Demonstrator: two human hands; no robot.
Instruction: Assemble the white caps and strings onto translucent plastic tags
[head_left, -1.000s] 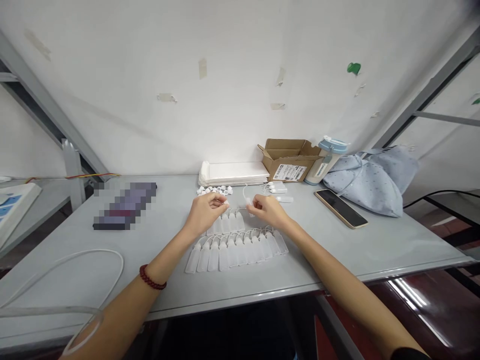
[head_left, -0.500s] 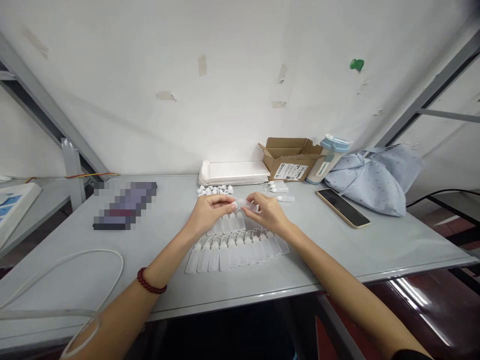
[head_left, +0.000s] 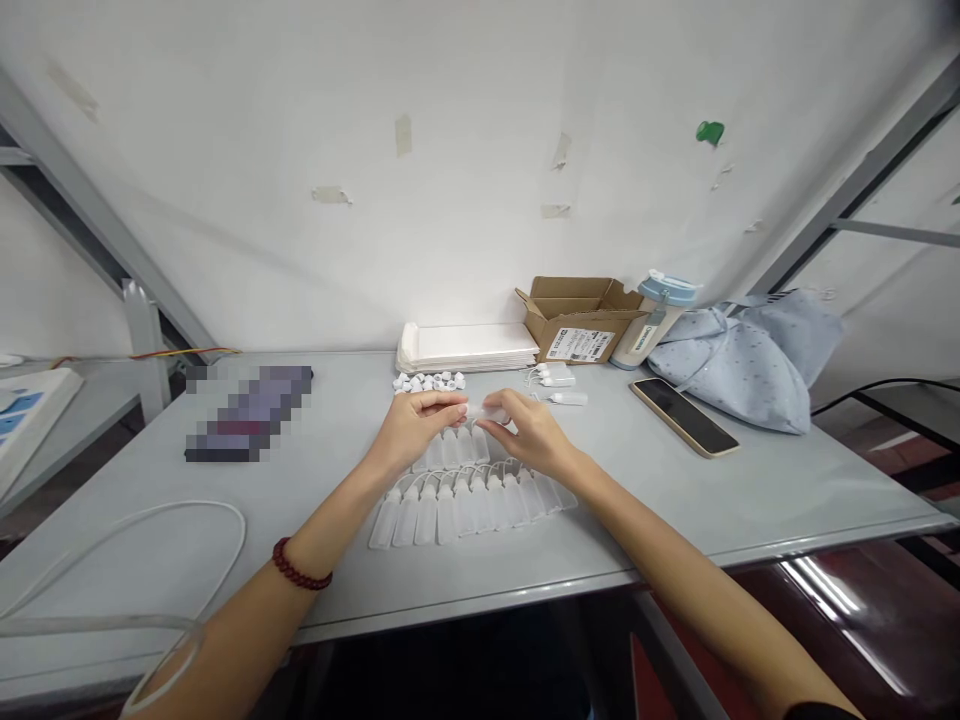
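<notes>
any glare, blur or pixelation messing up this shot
Head view: white glare streaks the dark red surface at lower right; head view: coarse pixelation covers the dark item at left; head view: the translucent bottle held near centre lacks crisp edges.

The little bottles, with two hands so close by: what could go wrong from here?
The small bottle between the left hand and the right hand could slip, as mostly fingertips seem to hold it.

A lowered hand might nudge the front row of bottles, which lie close together on the near side of the hands.

The loose white caps just beyond the left hand could scatter if brushed.
</notes>
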